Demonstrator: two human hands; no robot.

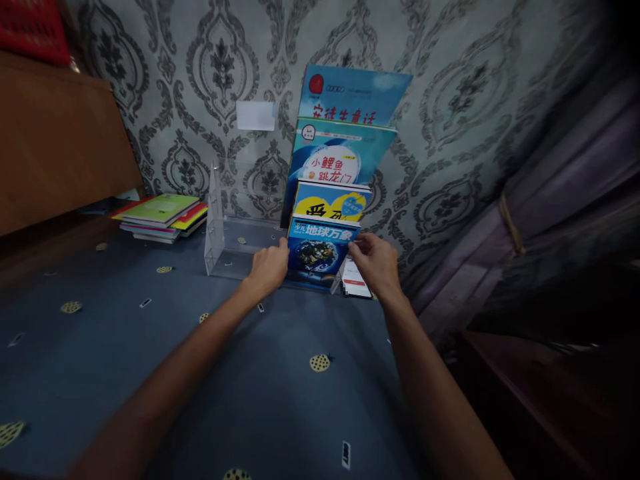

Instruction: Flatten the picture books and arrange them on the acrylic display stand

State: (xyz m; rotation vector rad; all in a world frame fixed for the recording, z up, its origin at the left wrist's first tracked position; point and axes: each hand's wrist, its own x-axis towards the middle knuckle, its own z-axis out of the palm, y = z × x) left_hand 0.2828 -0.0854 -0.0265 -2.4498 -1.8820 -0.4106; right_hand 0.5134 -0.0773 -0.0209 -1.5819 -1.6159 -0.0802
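Note:
A blue book with a globe on its cover [316, 255] stands in the front tier of a clear stepped display rack [214, 230]. My left hand [270, 267] is closed at the book's left edge, and my right hand [376, 261] pinches its right edge near the top. Rising in steps behind it are a yellow and blue book [327, 202], a teal book [345, 153] and a taller blue book [357, 93]. The left part of the rack holds no books. Most of the fingertips are hidden behind the book's edges.
A pile of several books [165, 212] lies at the left on the dark blue patterned cloth [200, 373]. A phone with a lit screen [356, 279] lies right of the rack. A wooden cabinet [60, 133] stands at left, a purple curtain [540, 193] hangs at right.

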